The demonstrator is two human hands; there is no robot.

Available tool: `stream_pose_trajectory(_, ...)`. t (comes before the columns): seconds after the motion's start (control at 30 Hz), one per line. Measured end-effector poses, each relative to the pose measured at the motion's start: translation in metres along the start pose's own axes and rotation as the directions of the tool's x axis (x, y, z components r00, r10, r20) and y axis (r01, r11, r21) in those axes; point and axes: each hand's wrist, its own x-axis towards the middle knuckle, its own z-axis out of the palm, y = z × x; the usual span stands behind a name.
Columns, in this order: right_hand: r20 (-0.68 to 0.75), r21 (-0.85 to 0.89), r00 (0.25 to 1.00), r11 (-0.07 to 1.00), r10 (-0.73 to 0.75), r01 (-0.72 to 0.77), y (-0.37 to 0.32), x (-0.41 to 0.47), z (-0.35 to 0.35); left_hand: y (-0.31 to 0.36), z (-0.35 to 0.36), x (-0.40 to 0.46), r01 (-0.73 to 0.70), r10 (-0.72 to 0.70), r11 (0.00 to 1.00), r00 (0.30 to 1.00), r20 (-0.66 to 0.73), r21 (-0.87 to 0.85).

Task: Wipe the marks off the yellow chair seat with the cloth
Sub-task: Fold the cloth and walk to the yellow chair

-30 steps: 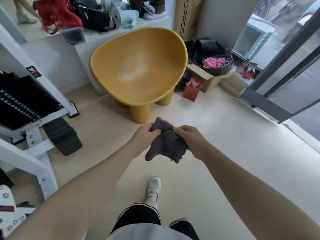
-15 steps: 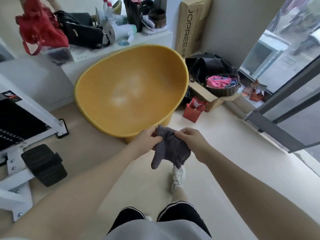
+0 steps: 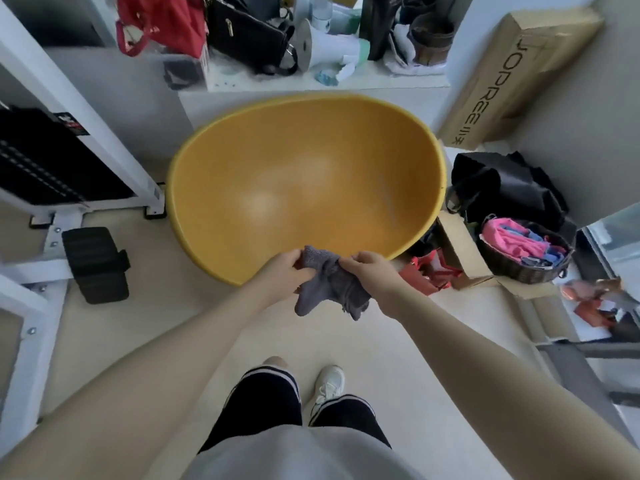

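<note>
Cluttered room; I am pinching the crumpled grey cloth [image 3: 330, 284] with left hand [image 3: 284, 273] and right hand [image 3: 372, 275] above the bowl-shaped yellow plastic chair seat [image 3: 304, 188], preparing; next, lowering onto marks.

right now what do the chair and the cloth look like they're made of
Chair: likely moulded plastic, matte yellow, one seamless shell with soft pale sheen patches. Cloth: grey, fuzzy, probably terry or microfibre; it hangs limp and bunched between both hands.

Head camera (single view) looks steeply down, close over chair seat [image 3: 304, 188].
</note>
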Motion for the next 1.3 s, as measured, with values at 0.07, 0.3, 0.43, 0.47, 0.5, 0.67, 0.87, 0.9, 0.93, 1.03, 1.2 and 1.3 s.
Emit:
stream_pose_trajectory(0.07, 0.054, 0.007, 0.998, 1.0, -0.012, 0.012, -0.013, 0.018, 0.002, -0.001, -0.009, 0.013, 0.032, -0.034, 0.998, 0.998, -0.044, -0.045)
stream_pose_trajectory(0.3, 0.313, -0.129, 0.948, 0.986, -0.062, 0.108, -0.065, 0.081, 0.023, 0.01, -0.055, 0.066, 0.08, -0.169, 0.884, 0.974, -0.153, -0.461)
stream_pose_trajectory(0.43, 0.232, -0.223, 0.963, 0.956, -0.139, 0.191, -0.1, 0.129, 0.051, 0.021, -0.097, 0.105, 0.108, -0.233, 0.763, 0.965, -0.116, -0.638)
stream_pose_trajectory(0.47, 0.203, -0.239, 0.966, 0.949, -0.159, 0.206, -0.109, 0.141, 0.059, 0.025, -0.108, 0.114, 0.1, -0.237, 0.708, 0.966, -0.101, -0.699)
stream_pose_trajectory(0.5, 0.182, -0.254, 0.967, 0.942, -0.176, 0.219, -0.119, 0.152, 0.067, 0.029, -0.12, 0.121, 0.093, -0.237, 0.663, 0.967, -0.09, -0.742)
stream_pose_trajectory(0.67, 0.349, -0.237, 0.879, 0.877, -0.326, 0.419, -0.155, 0.186, 0.106, 0.022, -0.171, 0.159, 0.12, -0.275, 0.728, 0.953, -0.127, -0.675)
stream_pose_trajectory(0.87, 0.183, -0.229, 0.936, 0.913, -0.3, 0.337, -0.152, 0.228, 0.136, -0.017, -0.211, 0.194, 0.162, -0.459, 0.627, 0.867, -0.193, -0.762)
stream_pose_trajectory(0.9, 0.124, -0.234, 0.949, 0.92, -0.291, 0.313, -0.15, 0.237, 0.141, -0.022, -0.215, 0.198, 0.152, -0.468, 0.566, 0.868, -0.164, -0.81)
stream_pose_trajectory(0.93, 0.117, -0.204, 0.963, 0.943, -0.244, 0.264, -0.146, 0.246, 0.147, -0.027, -0.217, 0.202, 0.143, -0.467, 0.51, 0.874, -0.134, -0.848)
stream_pose_trajectory(1.03, 0.233, 0.091, 0.972, 0.996, -0.025, 0.003, -0.138, 0.273, 0.17, -0.045, -0.217, 0.217, 0.099, -0.438, 0.391, 0.895, -0.09, -0.915)
stream_pose_trajectory(1.2, 0.416, 0.397, 0.898, 0.86, 0.145, -0.322, -0.12, 0.313, 0.204, -0.078, -0.208, 0.234, 0.128, -0.491, 0.511, 0.855, -0.166, -0.85)
stream_pose_trajectory(1.3, 0.459, 0.461, 0.871, 0.792, 0.174, -0.401, -0.11, 0.327, 0.219, -0.108, -0.208, 0.242, 0.245, -0.417, 0.882, 0.805, -0.422, -0.403)
